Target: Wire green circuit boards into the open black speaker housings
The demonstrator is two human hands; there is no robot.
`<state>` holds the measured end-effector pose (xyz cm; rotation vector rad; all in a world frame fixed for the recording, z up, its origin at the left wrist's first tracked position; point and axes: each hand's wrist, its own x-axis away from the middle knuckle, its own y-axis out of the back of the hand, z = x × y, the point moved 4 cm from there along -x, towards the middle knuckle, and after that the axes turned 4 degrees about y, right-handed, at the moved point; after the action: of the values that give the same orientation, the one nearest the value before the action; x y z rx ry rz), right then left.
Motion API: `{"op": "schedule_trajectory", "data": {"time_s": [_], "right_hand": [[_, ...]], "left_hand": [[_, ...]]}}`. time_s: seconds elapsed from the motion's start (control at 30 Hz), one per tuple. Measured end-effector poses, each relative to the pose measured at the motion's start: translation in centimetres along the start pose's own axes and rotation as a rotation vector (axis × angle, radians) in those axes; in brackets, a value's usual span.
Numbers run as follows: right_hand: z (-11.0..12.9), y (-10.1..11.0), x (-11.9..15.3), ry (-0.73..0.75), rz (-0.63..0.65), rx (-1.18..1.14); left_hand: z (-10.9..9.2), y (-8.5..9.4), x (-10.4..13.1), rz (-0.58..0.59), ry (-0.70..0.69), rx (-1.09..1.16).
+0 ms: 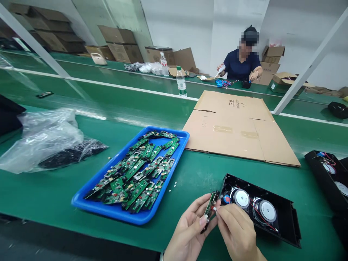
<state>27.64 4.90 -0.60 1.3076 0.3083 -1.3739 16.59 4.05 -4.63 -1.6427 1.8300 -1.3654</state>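
Observation:
My left hand (190, 228) holds a narrow green circuit board (210, 208), tilted, between thumb and fingers. My right hand (237, 226) is closed in a pinch on a small white connector (214, 208) against the board's face. Just behind the hands lies an open black speaker housing (285, 210) with two round silver-backed speakers (241, 198), thin red and black wires and a blue part (226, 199) near its left end. To the left, a blue tray (148, 216) bears several green circuit boards (138, 194).
Flat cardboard (236, 123) lies behind the housing. A plastic bag (54, 141) rests at left, more black housings (326, 174) at right. A bottle (181, 82) stands farther back. Across the bench a person (241, 61) handles a black part. Metal posts (312, 61) slant upward.

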Motion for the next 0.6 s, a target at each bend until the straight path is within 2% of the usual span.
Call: {"op": "schedule_trajectory", "data": {"time_s": [0.1, 0.23, 0.6], "right_hand": [[0.1, -0.1, -0.1, 0.021, 0.019, 0.006], [0.4, 0.0, 0.1, 0.088, -0.02, 0.066], [0.8, -0.4, 0.4, 0.136, -0.067, 0.033]], "left_hand": [[0.0, -0.1, 0.1, -0.013, -0.014, -0.011], [0.0, -0.1, 0.3, -0.026, -0.017, -0.073], [-0.3, 1.1, 0.4, 0.066, -0.043, -0.246]]}}
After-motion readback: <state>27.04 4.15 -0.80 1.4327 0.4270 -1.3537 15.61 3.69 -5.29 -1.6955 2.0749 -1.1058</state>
